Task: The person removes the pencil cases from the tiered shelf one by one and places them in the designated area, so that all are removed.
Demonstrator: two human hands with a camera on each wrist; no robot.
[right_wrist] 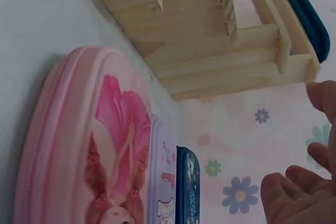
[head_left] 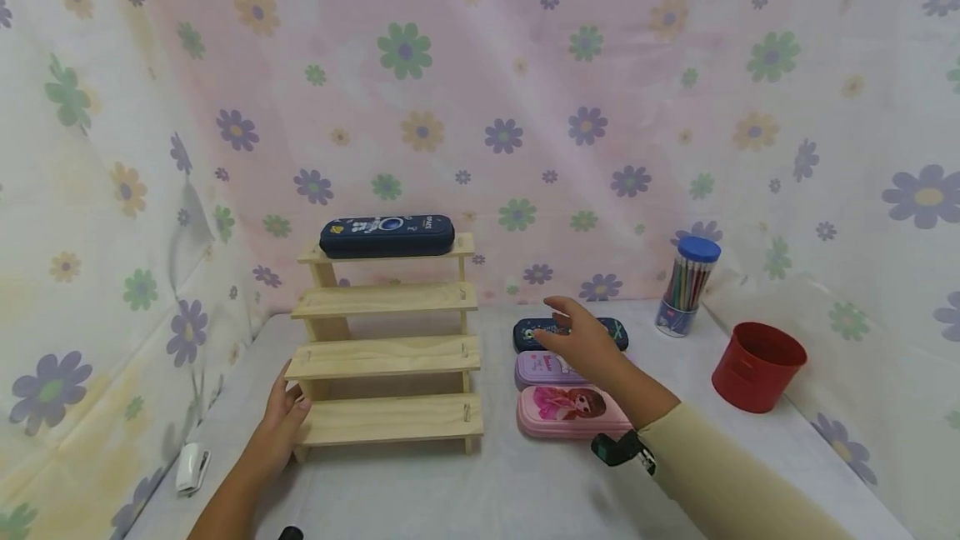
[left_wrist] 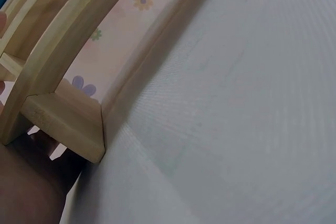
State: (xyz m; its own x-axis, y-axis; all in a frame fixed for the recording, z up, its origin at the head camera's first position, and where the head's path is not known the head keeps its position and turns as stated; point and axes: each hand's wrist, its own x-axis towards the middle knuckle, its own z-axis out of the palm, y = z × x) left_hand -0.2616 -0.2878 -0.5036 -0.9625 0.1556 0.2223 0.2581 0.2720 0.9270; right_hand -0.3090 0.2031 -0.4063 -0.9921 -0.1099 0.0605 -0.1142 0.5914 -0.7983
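Observation:
A four-step wooden rack [head_left: 384, 358] stands on the white-covered table, with a dark blue space-print pencil case [head_left: 386, 238] lying on its top step. My left hand [head_left: 276, 425] holds the rack's left side near the lowest steps, its fingers partly hidden behind the wood. To the right, three pencil cases lie in a row: a dark blue one [head_left: 617, 333] at the back, a lilac one [head_left: 534, 367] and a pink one [head_left: 562, 413] with a doll picture. Above them hovers my right hand [head_left: 588, 344], fingers spread and bent a little, holding nothing.
A clear tub of pencils [head_left: 684, 290] with a blue lid is at the back right. Nearer stands a red bucket [head_left: 756, 369]. At the left edge lies a white stapler [head_left: 192, 469]. Flower-print cloth [head_left: 465, 107] encloses the table at the back and both sides.

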